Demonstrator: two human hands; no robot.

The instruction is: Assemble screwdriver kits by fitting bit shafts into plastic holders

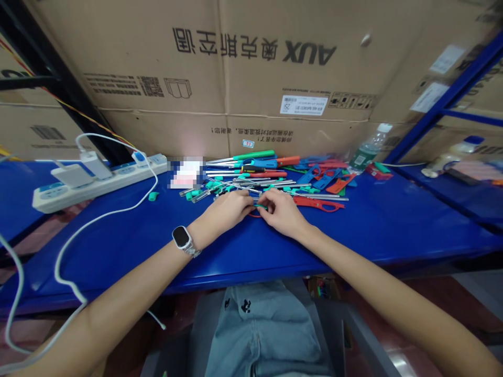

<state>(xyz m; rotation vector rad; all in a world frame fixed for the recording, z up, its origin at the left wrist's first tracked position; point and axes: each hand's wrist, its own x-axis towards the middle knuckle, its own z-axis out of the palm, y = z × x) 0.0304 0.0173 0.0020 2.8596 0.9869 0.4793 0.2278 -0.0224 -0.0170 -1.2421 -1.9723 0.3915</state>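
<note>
My left hand (232, 208), with a watch on its wrist, is closed near the front of a pile of parts on the blue table (236, 251). My right hand (280, 210) pinches close beside it, and a small green piece (261, 206) shows between the two hands. A bit of red lies just under the fingertips. Behind the hands are metal rods (275, 183), small green caps (214, 184), and a long green handle (254, 155). Red plastic casings (319, 203) lie right of my right hand, with blue casings (326, 178) behind them.
At the left a white power strip (104, 180) holds plugs, and a white cable (84, 230) runs toward the front edge. A water bottle (369, 149) stands at the back right. Cardboard (243, 68) rises behind the table. One green cap (153, 196) lies apart at the left.
</note>
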